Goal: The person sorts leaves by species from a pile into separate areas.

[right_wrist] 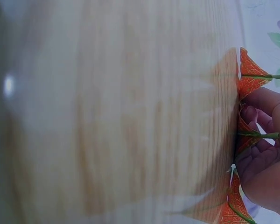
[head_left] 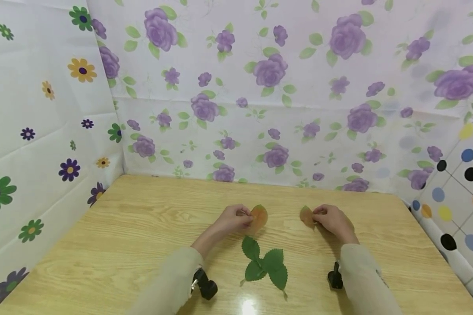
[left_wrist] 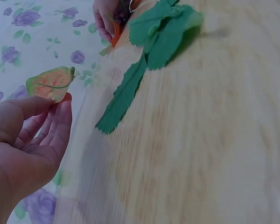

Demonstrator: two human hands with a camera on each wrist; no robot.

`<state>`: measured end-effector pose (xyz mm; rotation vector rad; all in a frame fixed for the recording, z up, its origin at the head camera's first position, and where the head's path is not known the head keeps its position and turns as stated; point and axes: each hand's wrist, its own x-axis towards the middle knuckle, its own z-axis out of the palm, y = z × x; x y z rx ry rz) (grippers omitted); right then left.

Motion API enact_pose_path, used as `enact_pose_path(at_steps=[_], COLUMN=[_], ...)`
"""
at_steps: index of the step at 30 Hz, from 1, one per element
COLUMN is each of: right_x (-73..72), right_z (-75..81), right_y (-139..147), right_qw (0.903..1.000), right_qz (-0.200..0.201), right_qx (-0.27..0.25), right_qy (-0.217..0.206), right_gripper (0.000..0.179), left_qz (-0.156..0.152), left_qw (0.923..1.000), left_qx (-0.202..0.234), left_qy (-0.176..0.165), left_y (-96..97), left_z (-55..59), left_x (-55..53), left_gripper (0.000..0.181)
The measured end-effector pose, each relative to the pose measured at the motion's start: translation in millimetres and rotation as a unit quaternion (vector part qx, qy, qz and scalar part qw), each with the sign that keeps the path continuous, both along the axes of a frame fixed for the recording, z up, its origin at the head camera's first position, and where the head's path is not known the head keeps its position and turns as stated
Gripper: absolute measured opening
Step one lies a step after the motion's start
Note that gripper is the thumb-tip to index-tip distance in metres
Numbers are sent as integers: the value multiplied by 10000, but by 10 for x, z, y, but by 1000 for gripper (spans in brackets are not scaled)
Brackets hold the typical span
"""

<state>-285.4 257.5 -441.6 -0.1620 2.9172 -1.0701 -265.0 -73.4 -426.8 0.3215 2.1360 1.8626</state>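
The head view showed, nearest, two beige fabric sleeves [head_left: 169, 275], with a small black device at the left wrist [head_left: 208, 288] and another at the right wrist [head_left: 335, 280]. Between the forearms lay a cluster of dark green, toothed leaves [head_left: 275, 261] with pale stem ends, flat on the light wood-grain counter [head_left: 142, 227].

Just beyond the cluster, the left hand [head_left: 234, 218] pinched an orange oval leaf with a green border [head_left: 259, 217] between thumb and fingers; the left wrist view showed it raised, a green vein along its middle. To its right and apart from it, the right hand [head_left: 333, 219] held a smaller-looking orange leaf with a green tip [head_left: 305, 215], its fingers drawn close together. The right wrist view showed three orange leaf shapes with green stems [right_wrist: 252, 77] about that hand; how they joined could not be told.

Past the counter's far edge hung a white cloth with purple roses [head_left: 236, 118], flanked by a daisy-print cloth [head_left: 43, 113] and a dotted cloth [head_left: 457, 210].
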Motion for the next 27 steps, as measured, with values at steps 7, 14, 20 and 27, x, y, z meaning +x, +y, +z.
enact_pose_path(at_steps=[7,14,20,27], right_x=[-17,-15,-25,-45], right_z=[-29,-10,-32,-51], right_y=[10,4,4,2], right_qw=[10000,9999,9996,9996], right_qz=[-71,-119,-218,-251], right_qx=[1,-56,-154,-46], right_qy=[-18,-13,-13,84], right_gripper=[27,28,27,26], left_qz=[261,666,811,860], left_qw=[9994,9977,9966,9948], left_qx=[203,108,-75,-547], left_qy=[-74,-59,-78,68], left_y=[298,575,782,1027], left_z=[-6,-23,-4,5], left_x=[-132,-291,-364,-396], left_gripper=[16,21,20,20])
